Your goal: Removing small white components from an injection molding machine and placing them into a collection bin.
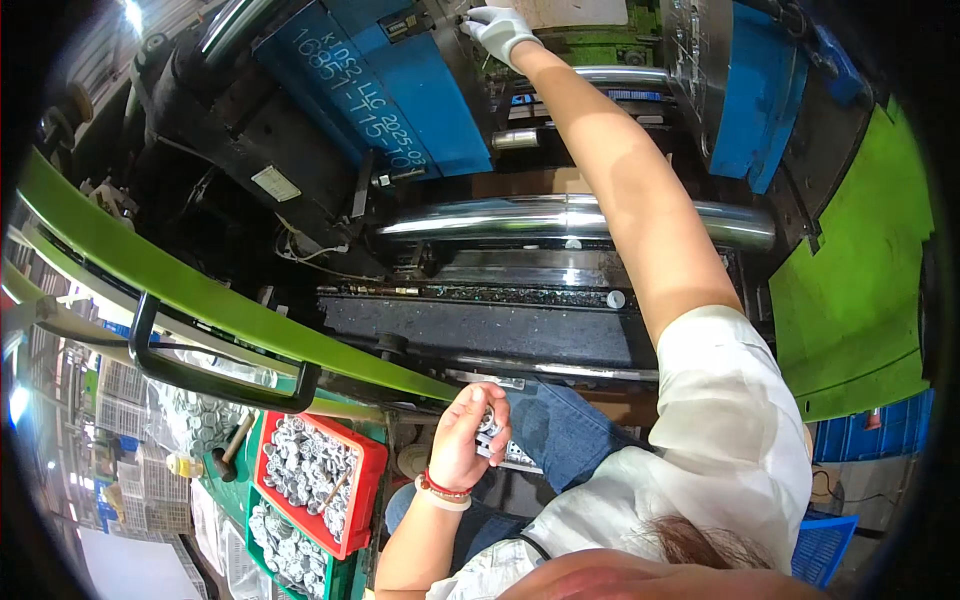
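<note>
My right hand, in a white glove, reaches far into the machine beside the metal face of the left blue mould block. Its fingers stretch toward that face, and I see no object in them. Close to my body, my bare left hand is closed around a small grey plastic part with round openings. More of the grey plastic shows below those fingers, partly hidden by the hand. A red band and a pale bracelet circle that wrist.
A second blue mould block faces the first. Shiny bars cross beneath my right arm. A green door with a black handle stands at left. Small grey parts fill a red bin and a green bin; a hammer lies nearby.
</note>
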Tool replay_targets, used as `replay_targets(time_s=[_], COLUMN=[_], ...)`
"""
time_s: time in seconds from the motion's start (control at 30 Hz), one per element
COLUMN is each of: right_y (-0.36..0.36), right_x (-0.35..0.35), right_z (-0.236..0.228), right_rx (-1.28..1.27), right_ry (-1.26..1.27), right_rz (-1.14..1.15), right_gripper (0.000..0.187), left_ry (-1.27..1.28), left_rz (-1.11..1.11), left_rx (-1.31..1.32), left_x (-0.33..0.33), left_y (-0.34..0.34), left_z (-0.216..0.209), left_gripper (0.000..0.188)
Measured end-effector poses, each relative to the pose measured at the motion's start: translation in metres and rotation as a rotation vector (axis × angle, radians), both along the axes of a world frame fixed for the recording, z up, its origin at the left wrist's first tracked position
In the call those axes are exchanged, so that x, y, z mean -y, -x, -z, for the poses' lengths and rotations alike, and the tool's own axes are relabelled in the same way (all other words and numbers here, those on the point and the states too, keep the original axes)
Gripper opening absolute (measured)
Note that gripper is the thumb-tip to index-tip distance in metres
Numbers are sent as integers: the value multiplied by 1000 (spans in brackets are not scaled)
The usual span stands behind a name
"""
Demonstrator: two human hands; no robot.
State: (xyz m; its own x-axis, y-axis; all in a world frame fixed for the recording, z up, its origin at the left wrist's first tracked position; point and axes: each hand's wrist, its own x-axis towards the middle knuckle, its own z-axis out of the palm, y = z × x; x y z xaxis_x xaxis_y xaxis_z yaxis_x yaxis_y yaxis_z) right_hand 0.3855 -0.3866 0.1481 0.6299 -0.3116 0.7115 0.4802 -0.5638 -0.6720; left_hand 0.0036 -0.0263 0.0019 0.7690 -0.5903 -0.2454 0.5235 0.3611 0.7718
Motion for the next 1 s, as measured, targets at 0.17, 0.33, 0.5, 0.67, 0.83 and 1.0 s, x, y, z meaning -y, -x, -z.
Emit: replay_targets(time_s=[0.17, 0.33, 0.5, 0.67, 0.83, 1.0], right_y=[-16, 0, 24, 36, 153, 303], right_x=[8, -9, -24, -18, -86, -185], right_z=[5, 3, 20, 18, 43, 117], right_rx=[85, 38, -148, 263, 37, -520], right_ry=[206, 151, 328, 438, 394, 473], right_rz=[188, 227, 230, 416, -140, -838], right_gripper=[36, 37, 58, 43, 33, 25], left_ry=[34, 35, 17, -51, -143, -99], left_rz=[49, 68, 46, 42, -152, -203], left_rx=[4, 10, 6, 26, 204, 202], left_x=[-2, 1, 3, 11, 5, -8], left_y=[-1, 0, 0, -2, -7, -12], left_z=[-3, -1, 4, 1, -2, 5], left_gripper=[28, 28, 32, 42, 55, 63])
